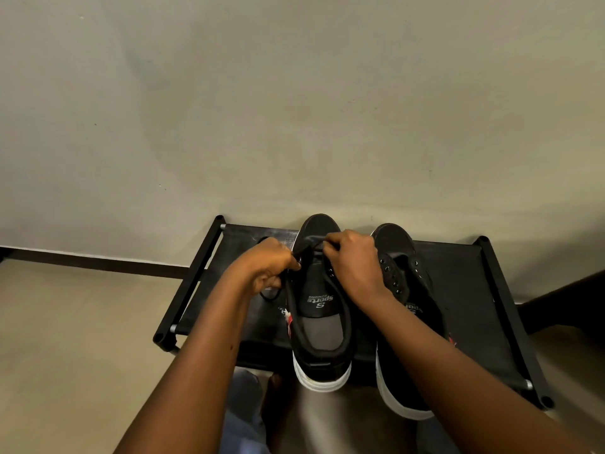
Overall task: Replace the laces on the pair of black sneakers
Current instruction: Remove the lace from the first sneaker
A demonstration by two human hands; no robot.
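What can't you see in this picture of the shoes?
Head view only:
- Front eyelets of the left sneaker: covered by both hands, left and right.
- How the black lace is threaded: hidden under the fingers.
- Right sneaker's side and insole print: behind the right forearm.
- Rack's lower part: out of sight below.

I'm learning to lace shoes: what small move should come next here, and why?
Probably pull the black lace through evenly. Both the left hand and right hand pinch it across the toe-end eyelets of the left sneaker, whose upper eyelets look empty, with slack looping beside the left hand. The right sneaker shows no lace.
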